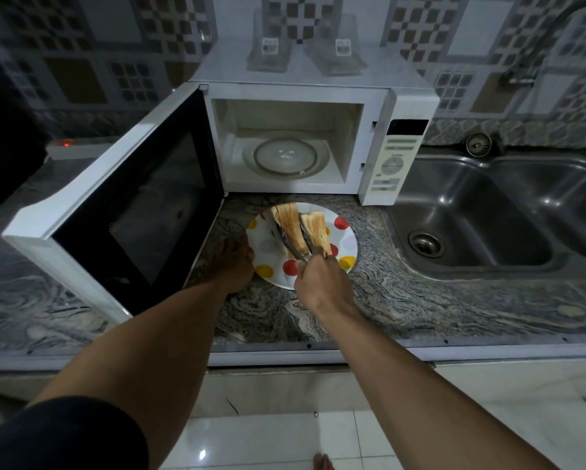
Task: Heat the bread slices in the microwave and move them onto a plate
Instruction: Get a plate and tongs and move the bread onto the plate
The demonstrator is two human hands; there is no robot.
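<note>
Plating step. Right hand [318,279] fingers clamped on tongs [296,244] gripping bread [290,222] over plate [347,244], centre frame; left hand [235,262] steadies rim, fingers' closure unclear. Microwave [285,137] empty. Next: ease tongs open, lay slices flat.

The right hand [320,278] grips metal tongs [296,244] around bread slices [300,227] standing over a spotted plate [347,242] on the granite counter [420,300]. The left hand [232,266] touches the plate's edge. Behind, the microwave [380,106] stands open, beside a steel sink [509,212].
</note>
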